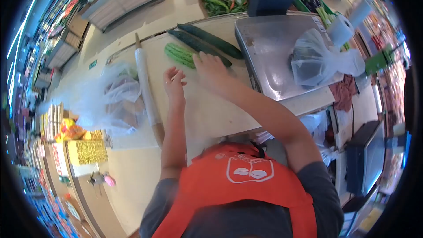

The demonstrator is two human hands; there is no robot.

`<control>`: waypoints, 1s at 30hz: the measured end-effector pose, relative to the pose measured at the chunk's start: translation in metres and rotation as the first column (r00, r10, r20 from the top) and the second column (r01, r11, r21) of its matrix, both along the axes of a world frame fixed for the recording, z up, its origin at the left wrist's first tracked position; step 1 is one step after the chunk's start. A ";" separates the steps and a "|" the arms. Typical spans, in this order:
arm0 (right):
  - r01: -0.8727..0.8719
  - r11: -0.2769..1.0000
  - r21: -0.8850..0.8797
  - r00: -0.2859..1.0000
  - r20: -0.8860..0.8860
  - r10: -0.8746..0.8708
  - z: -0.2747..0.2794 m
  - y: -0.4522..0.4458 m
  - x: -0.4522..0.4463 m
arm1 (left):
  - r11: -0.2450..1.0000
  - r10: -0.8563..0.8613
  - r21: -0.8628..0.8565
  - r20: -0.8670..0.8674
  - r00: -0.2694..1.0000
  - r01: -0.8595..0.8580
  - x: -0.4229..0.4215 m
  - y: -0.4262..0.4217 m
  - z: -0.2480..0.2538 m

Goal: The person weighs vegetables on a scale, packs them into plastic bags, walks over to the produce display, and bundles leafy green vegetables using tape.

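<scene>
A pale green bitter melon (pixel 179 55) lies on the cream tabletop (pixel 211 110), beside two long dark green cucumbers (pixel 215 42). My right hand (pixel 210 69) reaches over the melon's right end, its fingers stretched out and apart at the melon and the nearer cucumber. Whether the fingertips press on the melon is hard to tell. My left hand (pixel 175 80) is raised just left of it, near the melon's near side. Its fingers are loosely bent and apart, with nothing seen in them.
Right of the cucumbers is a metal weighing scale (pixel 273 39) bearing a filled clear plastic bag (pixel 308 59). A long roll of plastic bags (pixel 147 88) lies at left, near more clear bags (pixel 119 99). Beyond the table's far edge sits a crate of green peppers (pixel 224 3).
</scene>
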State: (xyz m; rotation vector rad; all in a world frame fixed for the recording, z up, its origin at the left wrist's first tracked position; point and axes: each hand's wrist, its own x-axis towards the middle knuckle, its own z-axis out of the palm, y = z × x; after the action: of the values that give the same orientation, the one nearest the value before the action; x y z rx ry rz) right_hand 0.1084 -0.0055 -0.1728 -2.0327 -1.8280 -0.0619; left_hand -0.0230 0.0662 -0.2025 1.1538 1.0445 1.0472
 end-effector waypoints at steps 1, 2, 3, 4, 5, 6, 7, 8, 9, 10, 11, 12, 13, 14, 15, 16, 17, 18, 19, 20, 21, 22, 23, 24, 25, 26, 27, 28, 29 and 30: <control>0.109 0.994 0.012 0.992 0.063 -0.109 -0.019 0.025 -0.003 | 1.000 0.002 -0.002 -0.006 1.000 -0.002 0.000 0.003 -0.007; 0.135 0.991 0.001 0.989 0.055 -0.134 -0.032 0.041 -0.008 | 1.000 0.001 -0.004 -0.008 1.000 -0.001 0.000 0.004 -0.013; 0.164 0.986 -0.013 0.985 0.053 -0.163 -0.041 0.055 -0.009 | 0.999 0.002 -0.037 0.003 1.000 -0.002 -0.002 0.004 -0.018; 0.203 0.979 0.015 0.974 0.095 -0.203 -0.051 0.064 -0.012 | 0.997 -0.003 -0.078 0.016 1.000 0.004 -0.004 0.003 -0.023; 0.243 0.969 0.039 0.959 0.139 -0.247 -0.058 0.069 -0.015 | 0.994 -0.024 -0.102 0.012 1.000 0.025 -0.005 0.003 -0.028; 0.247 0.969 -0.024 0.964 0.105 -0.243 -0.055 0.070 -0.015 | 0.991 -0.046 -0.125 0.004 0.999 0.046 -0.006 0.002 -0.032; 0.245 0.966 -0.083 0.969 0.065 -0.240 -0.052 0.070 -0.015 | 0.989 -0.067 -0.133 -0.006 0.998 0.065 -0.006 0.000 -0.033; 0.234 0.969 -0.079 0.972 0.042 -0.231 -0.053 0.069 -0.013 | 0.987 -0.083 -0.137 -0.018 0.996 0.079 -0.005 -0.002 -0.032; 0.217 0.973 -0.074 0.976 0.016 -0.216 -0.054 0.067 -0.013 | 0.986 -0.089 -0.145 -0.004 0.996 0.088 -0.004 -0.003 -0.030; 0.224 0.972 -0.075 0.975 0.020 -0.223 -0.055 0.065 -0.015 | 0.984 -0.090 -0.154 0.009 0.996 0.090 -0.003 -0.005 -0.029; 0.229 0.970 -0.076 0.973 0.026 -0.228 -0.057 0.062 -0.017 | 0.983 -0.087 -0.162 0.024 0.996 0.090 -0.002 -0.005 -0.027; 0.232 0.970 -0.079 0.973 0.030 -0.230 -0.060 0.057 -0.018 | 0.984 -0.090 -0.151 0.023 0.996 0.093 0.000 -0.005 -0.027; 0.240 0.969 -0.062 0.970 0.049 -0.237 -0.060 0.048 -0.020 | 0.985 -0.092 -0.142 0.019 0.996 0.094 0.002 -0.005 -0.026; 0.247 0.968 -0.046 0.967 0.069 -0.244 -0.059 0.040 -0.023 | 0.987 -0.094 -0.133 0.016 0.995 0.095 0.003 -0.004 -0.027; 0.253 0.967 -0.030 0.965 0.086 -0.249 -0.056 0.031 -0.026 | 0.988 -0.104 -0.117 0.014 0.995 0.104 0.005 -0.003 -0.029; 0.240 0.969 -0.058 0.971 0.040 -0.238 -0.050 0.023 -0.027 | 0.987 -0.112 -0.111 0.007 0.994 0.112 0.008 -0.005 -0.028; 0.225 0.971 -0.084 0.974 -0.005 -0.226 -0.043 0.015 -0.028 | 0.987 -0.121 -0.104 0.001 0.993 0.120 0.012 -0.008 -0.026; 0.209 0.972 -0.107 0.975 -0.051 -0.215 -0.040 0.008 -0.028 | 0.987 -0.129 -0.095 -0.003 0.992 0.128 0.015 -0.010 -0.025; 0.221 0.974 -0.045 0.970 -0.093 -0.225 -0.046 0.005 -0.032 | 0.990 -0.120 -0.069 -0.007 0.993 0.119 0.016 -0.009 -0.030; 0.241 0.970 0.015 0.962 -0.133 -0.237 -0.055 0.005 -0.037 | 0.992 -0.116 -0.045 -0.009 0.993 0.116 0.014 -0.003 -0.040; 0.269 0.960 0.073 0.952 -0.171 -0.254 -0.062 0.000 -0.036 | 0.993 -0.120 -0.024 -0.010 0.993 0.119 0.015 0.001 -0.048; 0.224 0.966 0.128 0.955 -0.228 -0.191 -0.048 -0.021 -0.034 | 0.993 -0.116 -0.025 -0.008 0.993 0.115 0.015 0.001 -0.049; 0.181 0.966 0.183 0.952 -0.281 -0.125 -0.035 -0.049 -0.036 | 0.993 -0.111 -0.030 -0.010 0.994 0.111 0.014 0.001 -0.048; 0.137 0.961 0.241 0.943 -0.328 -0.052 -0.022 -0.078 -0.037 | 0.994 -0.102 -0.036 -0.013 0.995 0.102 0.015 0.000 -0.046; 0.135 0.980 0.148 0.921 -0.384 -0.068 -0.018 -0.104 -0.033 | 0.995 -0.104 -0.019 -0.057 0.993 0.103 0.017 -0.002 -0.043; 0.121 0.991 0.054 0.892 -0.443 -0.084 -0.015 -0.132 -0.028 | 0.995 -0.099 -0.002 -0.104 0.990 0.100 0.017 -0.005 -0.039; 0.092 0.995 -0.033 0.859 -0.503 -0.097 -0.016 -0.161 -0.027 | 0.996 -0.087 0.020 -0.152 0.984 0.091 0.017 -0.009 -0.036; 0.290 0.953 0.092 0.841 -0.500 -0.207 -0.025 -0.191 -0.027 | 0.995 -0.083 0.033 -0.155 0.984 0.090 0.018 -0.013 -0.033; 0.464 0.859 0.216 0.805 -0.506 -0.308 -0.039 -0.222 -0.026 | 0.995 -0.073 0.050 -0.154 0.985 0.082 0.019 -0.018 -0.030; 0.570 0.814 0.110 0.714 -0.557 -0.425 -0.052 -0.255 -0.021 | 0.995 -0.058 0.071 -0.152 0.987 0.070 0.020 -0.020 -0.028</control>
State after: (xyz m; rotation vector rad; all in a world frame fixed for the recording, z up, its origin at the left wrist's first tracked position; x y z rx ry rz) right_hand 0.0873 -0.2603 -0.2243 -2.0308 -0.8525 0.0639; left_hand -0.0028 0.0462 -0.2310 1.3361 1.0851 0.9682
